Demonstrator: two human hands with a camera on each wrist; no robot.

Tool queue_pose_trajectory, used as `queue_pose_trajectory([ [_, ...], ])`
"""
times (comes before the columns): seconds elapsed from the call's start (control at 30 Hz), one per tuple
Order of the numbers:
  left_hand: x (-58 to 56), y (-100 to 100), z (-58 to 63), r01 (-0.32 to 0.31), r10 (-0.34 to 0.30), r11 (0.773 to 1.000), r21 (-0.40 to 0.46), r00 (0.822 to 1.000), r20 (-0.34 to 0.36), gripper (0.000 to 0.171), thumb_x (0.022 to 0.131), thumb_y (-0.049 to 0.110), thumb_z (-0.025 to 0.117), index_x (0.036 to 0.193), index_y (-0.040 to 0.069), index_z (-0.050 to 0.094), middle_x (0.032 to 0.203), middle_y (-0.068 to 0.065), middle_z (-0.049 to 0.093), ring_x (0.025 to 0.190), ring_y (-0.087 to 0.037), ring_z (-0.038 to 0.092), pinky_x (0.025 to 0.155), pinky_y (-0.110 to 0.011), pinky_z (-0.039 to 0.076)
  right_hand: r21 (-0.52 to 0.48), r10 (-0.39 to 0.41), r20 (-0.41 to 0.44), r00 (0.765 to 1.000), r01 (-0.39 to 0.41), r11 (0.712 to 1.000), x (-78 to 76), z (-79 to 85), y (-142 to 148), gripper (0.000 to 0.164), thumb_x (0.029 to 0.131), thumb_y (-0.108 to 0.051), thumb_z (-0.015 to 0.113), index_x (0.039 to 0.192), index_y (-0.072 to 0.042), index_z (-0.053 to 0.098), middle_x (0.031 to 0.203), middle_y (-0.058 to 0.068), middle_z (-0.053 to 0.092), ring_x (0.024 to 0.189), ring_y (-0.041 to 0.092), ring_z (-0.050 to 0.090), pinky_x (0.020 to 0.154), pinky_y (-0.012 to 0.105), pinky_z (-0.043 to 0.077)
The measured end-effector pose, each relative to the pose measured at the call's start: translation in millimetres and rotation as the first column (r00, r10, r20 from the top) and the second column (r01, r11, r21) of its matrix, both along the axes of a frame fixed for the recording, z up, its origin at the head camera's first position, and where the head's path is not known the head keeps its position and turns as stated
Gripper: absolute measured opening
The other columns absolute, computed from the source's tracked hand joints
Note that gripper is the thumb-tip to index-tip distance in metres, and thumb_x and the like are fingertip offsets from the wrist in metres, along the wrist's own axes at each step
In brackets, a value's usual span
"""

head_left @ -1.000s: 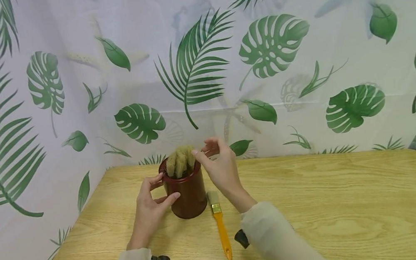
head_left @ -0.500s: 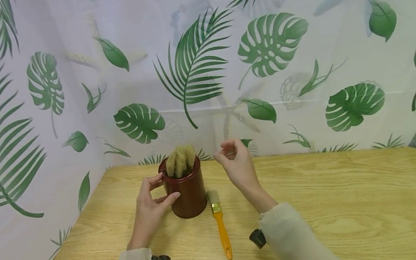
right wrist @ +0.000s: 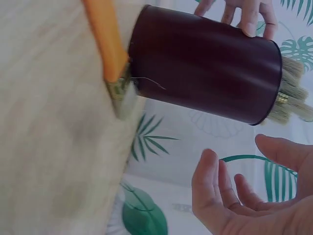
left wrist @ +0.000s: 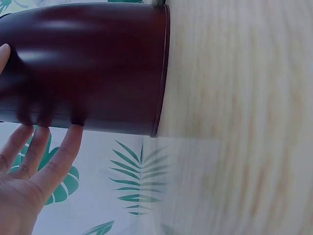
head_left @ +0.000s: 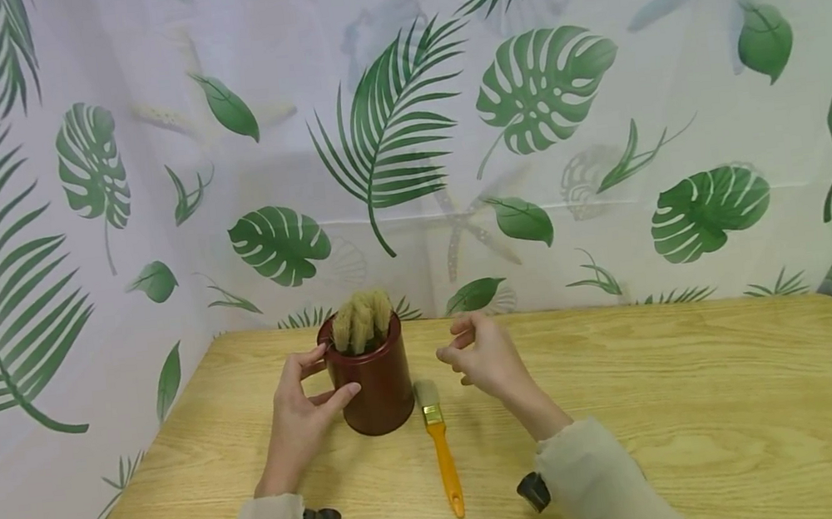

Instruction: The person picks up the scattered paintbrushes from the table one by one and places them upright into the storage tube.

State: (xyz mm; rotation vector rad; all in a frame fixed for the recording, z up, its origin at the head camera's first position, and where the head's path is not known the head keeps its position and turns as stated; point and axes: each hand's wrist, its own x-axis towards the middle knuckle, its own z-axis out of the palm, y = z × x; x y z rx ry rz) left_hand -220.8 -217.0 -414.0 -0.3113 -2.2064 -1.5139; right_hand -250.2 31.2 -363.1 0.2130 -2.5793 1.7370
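Observation:
A dark red cylindrical pot (head_left: 379,392) stands upright on the table, with several paintbrushes (head_left: 362,321) in it, bristles up. My left hand (head_left: 299,417) grips the pot from its left side, thumb on the front and fingers around the side near the rim. My right hand (head_left: 492,359) is in the air to the right of the pot. Its thumb and fingers are bent loosely and apart in the right wrist view, with nothing between them. A paintbrush (head_left: 442,453) with an orange handle lies right of the pot, bristles pointing away from me. A thin pale strand (right wrist: 149,81) shows against the pot.
The wooden table (head_left: 685,401) reaches far to the right. Behind it and along the left hangs a white cloth (head_left: 414,235) printed with green leaves. Black wrist cameras sit at both sleeves.
My right hand has moved from the bristles at the pot's rim to the right, then lower, and its fingers have loosened. My left hand, the pot and the lying paintbrush have stayed put.

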Motion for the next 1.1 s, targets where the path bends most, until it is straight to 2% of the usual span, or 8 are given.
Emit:
queue_pose_trajectory([
  [0.13, 0.2, -0.2, -0.1, -0.007, 0.007, 1.0, -0.002, 1.0, 0.007, 0.055, 0.085, -0.004, 0.08, 0.131, -0.001, 0.05, 0.135, -0.017, 0.053, 0.123, -0.035, 0.054, 0.085, -0.044, 0.06, 0.002, 0.031, 0.082, 0.996, -0.031, 1.0, 0.9, -12.0, -1.4, 0.034, 0.09, 0.0, 0.072, 0.118, 0.011, 0.055, 0.096, 0.02, 0.064, 0.077, 0.034, 0.067, 0.06, 0.039, 0.062],
  [0.27, 0.2, -0.5, -1.0, -0.008, 0.008, 1.0, -0.003, 1.0, 0.016, 0.056, 0.085, -0.003, 0.081, 0.131, -0.001, 0.05, 0.136, -0.017, 0.053, 0.123, -0.035, 0.054, 0.085, -0.044, 0.06, 0.017, 0.069, 0.173, 0.983, -0.073, 0.997, 2.1, -23.7, -3.6, 0.035, 0.09, 0.001, 0.072, 0.118, 0.01, 0.053, 0.099, 0.02, 0.063, 0.076, 0.029, 0.064, 0.059, 0.041, 0.062],
  [0.43, -0.2, -1.0, -1.6, 0.001, -0.001, 1.0, 0.001, 1.0, 0.008, 0.054, 0.086, -0.001, 0.08, 0.131, 0.0, 0.05, 0.136, -0.016, 0.053, 0.123, -0.034, 0.054, 0.086, -0.043, 0.06, 0.065, 0.099, 0.237, 0.967, -0.117, 0.991, 2.3, -33.5, -6.9, 0.035, 0.088, 0.0, 0.074, 0.115, 0.009, 0.053, 0.095, 0.018, 0.061, 0.073, 0.029, 0.064, 0.057, 0.041, 0.062],
  [0.53, 0.3, -1.0, -0.7, 0.009, -0.009, 1.0, 0.007, 1.0, 0.002, 0.053, 0.086, -0.001, 0.08, 0.131, 0.0, 0.051, 0.136, -0.016, 0.054, 0.123, -0.034, 0.054, 0.086, -0.042, 0.06, 0.065, 0.114, 0.285, 0.952, -0.138, 0.988, 2.0, -37.2, -8.4, 0.036, 0.087, 0.0, 0.075, 0.114, 0.009, 0.052, 0.095, 0.018, 0.059, 0.073, 0.029, 0.065, 0.055, 0.04, 0.061],
  [0.7, 0.3, -1.3, 0.7, 0.011, -0.011, 1.0, 0.012, 1.0, 0.002, 0.054, 0.087, -0.001, 0.08, 0.132, 0.001, 0.051, 0.136, -0.015, 0.054, 0.123, -0.032, 0.054, 0.086, -0.041, 0.059, 0.03, 0.133, 0.362, 0.923, -0.154, 0.988, 2.7, -40.2, -8.9, 0.04, 0.088, 0.001, 0.075, 0.117, 0.008, 0.049, 0.105, 0.019, 0.058, 0.073, 0.029, 0.068, 0.053, 0.039, 0.061],
  [0.8, -0.4, -1.3, 1.5, 0.012, -0.012, 1.0, 0.007, 1.0, -0.001, 0.054, 0.087, 0.0, 0.08, 0.132, 0.001, 0.05, 0.136, -0.015, 0.054, 0.123, -0.032, 0.054, 0.086, -0.042, 0.06, 0.042, 0.141, 0.384, 0.912, -0.17, 0.985, 2.8, -40.4, -9.2, 0.041, 0.087, 0.001, 0.075, 0.117, 0.007, 0.048, 0.097, 0.02, 0.063, 0.066, 0.026, 0.068, 0.051, 0.037, 0.06],
  [0.97, -0.8, -1.1, 1.3, 0.007, -0.007, 1.0, -0.003, 1.0, 0.004, 0.054, 0.086, -0.001, 0.08, 0.131, 0.0, 0.05, 0.137, -0.015, 0.053, 0.123, -0.033, 0.054, 0.086, -0.043, 0.06, 0.075, 0.16, 0.417, 0.895, -0.209, 0.975, 3.9, -42.2, -10.5, 0.036, 0.087, 0.002, 0.076, 0.109, 0.004, 0.047, 0.073, 0.019, 0.065, 0.049, 0.018, 0.061, 0.048, 0.035, 0.059],
  [1.1, -0.3, -0.9, 0.3, 0.002, -0.002, 1.0, -0.007, 1.0, 0.013, 0.054, 0.086, -0.001, 0.08, 0.131, -0.001, 0.05, 0.137, -0.016, 0.053, 0.123, -0.033, 0.054, 0.086, -0.044, 0.059, 0.12, 0.18, 0.413, 0.893, -0.249, 0.961, 6.2, -45.0, -13.4, 0.033, 0.084, 0.005, 0.077, 0.1, 0.002, 0.048, 0.072, 0.018, 0.063, 0.047, 0.017, 0.059, 0.047, 0.034, 0.058],
])
